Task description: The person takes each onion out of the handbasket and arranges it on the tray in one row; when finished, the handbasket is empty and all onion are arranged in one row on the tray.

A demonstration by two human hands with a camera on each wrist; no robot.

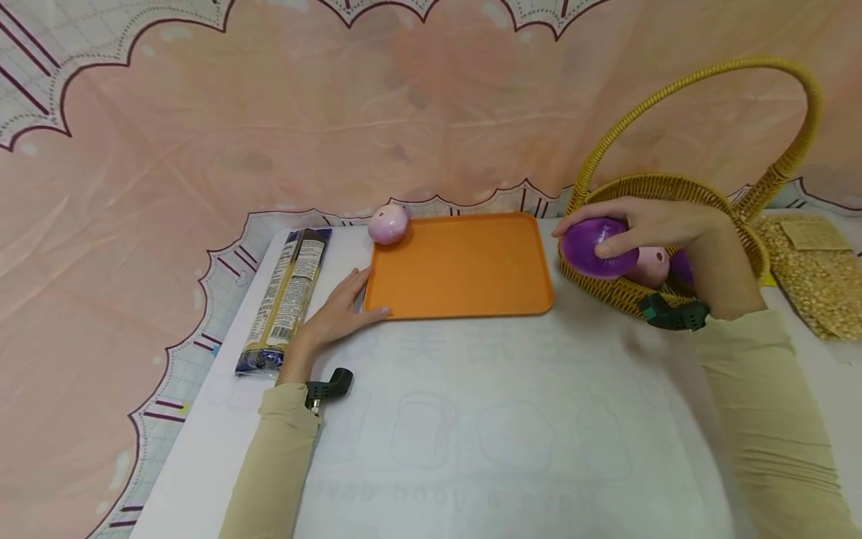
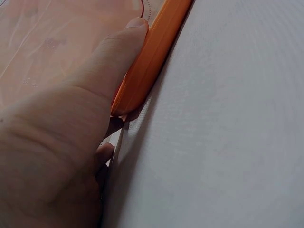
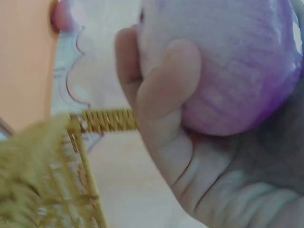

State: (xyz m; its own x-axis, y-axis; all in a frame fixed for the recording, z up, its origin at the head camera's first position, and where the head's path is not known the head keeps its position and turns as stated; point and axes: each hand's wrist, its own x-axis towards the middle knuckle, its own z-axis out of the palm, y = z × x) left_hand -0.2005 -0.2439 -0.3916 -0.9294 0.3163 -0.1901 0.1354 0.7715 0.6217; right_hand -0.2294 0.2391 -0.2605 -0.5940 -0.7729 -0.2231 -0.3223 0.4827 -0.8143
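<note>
My right hand (image 1: 640, 224) holds a glossy, round purple onion-like ball (image 1: 595, 251) over the left rim of a wicker basket (image 1: 609, 292). Its pale, streaked side faces the right wrist camera, with fingertips curled against it. In the basket lie a pinkish ball (image 1: 651, 266) of similar look and a darker purple one (image 1: 680, 266), partly covered by my wrist. My left hand (image 1: 340, 311) touches the near left corner of an orange tray (image 1: 465, 269), thumb along the rim (image 2: 147, 71), fingers stretched up the left side. Another pinkish onion-like ball (image 1: 388, 224) sits at the tray's far left corner.
A long printed packet (image 1: 286, 299) lies left of the tray. To the right of the basket is a clear bag of yellow kernels (image 1: 818, 277). The tall basket handle (image 1: 707, 71) arches up at the back, near a patterned cloth backdrop (image 1: 404, 112). A white cloth covers the table (image 1: 465, 419).
</note>
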